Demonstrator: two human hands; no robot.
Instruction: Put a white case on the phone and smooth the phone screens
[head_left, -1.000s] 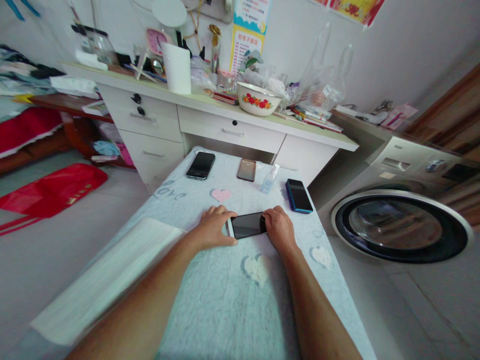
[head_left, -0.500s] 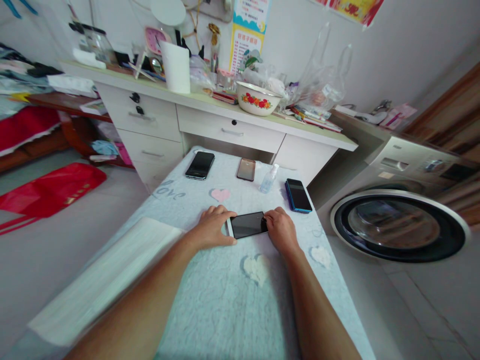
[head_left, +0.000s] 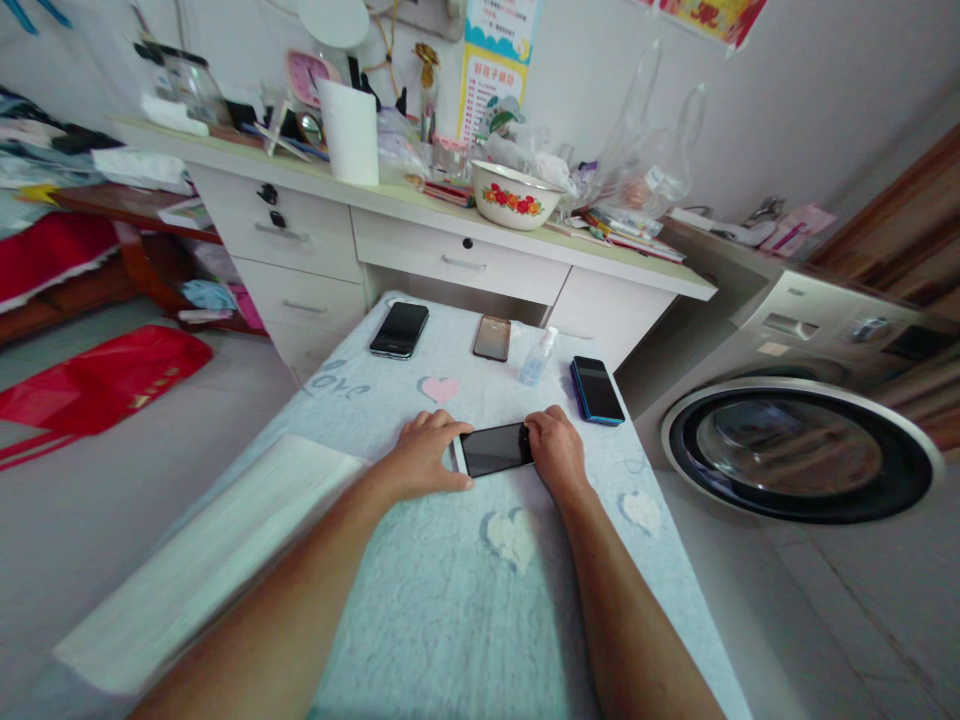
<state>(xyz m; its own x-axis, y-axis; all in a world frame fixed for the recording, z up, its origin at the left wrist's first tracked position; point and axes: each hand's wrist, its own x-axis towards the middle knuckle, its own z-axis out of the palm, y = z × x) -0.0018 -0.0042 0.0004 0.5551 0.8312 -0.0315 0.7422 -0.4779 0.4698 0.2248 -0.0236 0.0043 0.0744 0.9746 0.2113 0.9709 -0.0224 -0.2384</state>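
A smartphone (head_left: 493, 450) with a dark screen and a white end lies on the patterned tablecloth (head_left: 442, 600), with its screen up. My left hand (head_left: 429, 452) grips its left end, thumb and fingers along opposite edges. At the right end, my right hand (head_left: 556, 450) has its fingers curled together against the screen, covering that corner. Whatever its fingertips pinch, if anything, is hidden. Beyond the hands are a clear spray bottle (head_left: 537, 358), a brownish phone case (head_left: 492, 338), a black phone (head_left: 400, 330) and a blue-edged phone (head_left: 597, 390).
Folded whitish cloth or paper (head_left: 217, 560) lies along the table's left side. A white desk (head_left: 461, 262) stands behind, bearing a paper roll (head_left: 349, 135) and a floral bowl (head_left: 516, 195). A washing machine (head_left: 795, 330) is at right; a red bag (head_left: 105, 380) lies on the floor.
My right hand has shifted slightly up and left along the phone's right end. My left hand and the phone have stayed in place.
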